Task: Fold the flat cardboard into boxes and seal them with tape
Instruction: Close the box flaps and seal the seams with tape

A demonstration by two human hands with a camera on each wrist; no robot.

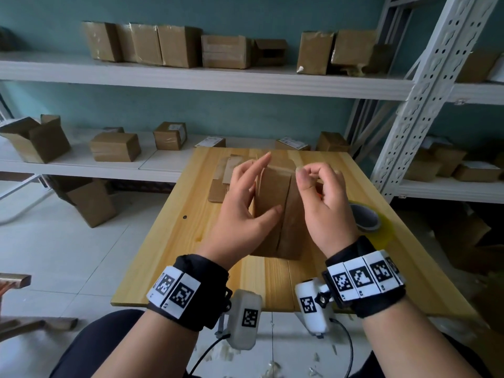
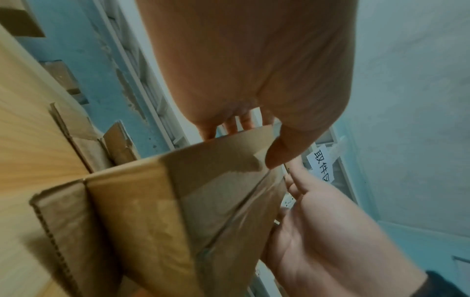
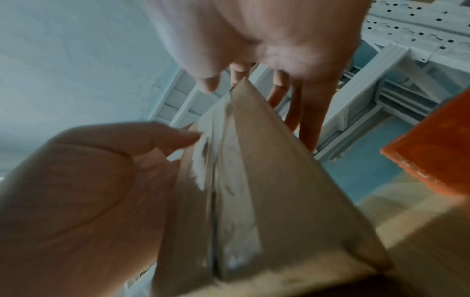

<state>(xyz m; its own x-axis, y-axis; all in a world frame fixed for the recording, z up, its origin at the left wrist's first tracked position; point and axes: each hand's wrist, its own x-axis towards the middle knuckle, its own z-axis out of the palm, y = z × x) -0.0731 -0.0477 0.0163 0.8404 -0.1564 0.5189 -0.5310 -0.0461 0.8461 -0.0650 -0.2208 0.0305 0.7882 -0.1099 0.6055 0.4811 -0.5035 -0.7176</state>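
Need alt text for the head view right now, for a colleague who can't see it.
Two bare hands work a folded cardboard box on a wooden table: the left hand steadies its side, the right hand pinches near its top edge. A tape roll lies to the right.

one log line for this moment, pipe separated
stage: sealing seam | cardboard box on wooden table | left hand steadies box | right hand pinches tape end | tape roll beside box

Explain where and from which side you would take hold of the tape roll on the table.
Grip the tape roll across its rim, one finger inside the open core, coming from above on the right. It lies flat beside the box, core up, behind the right hand.
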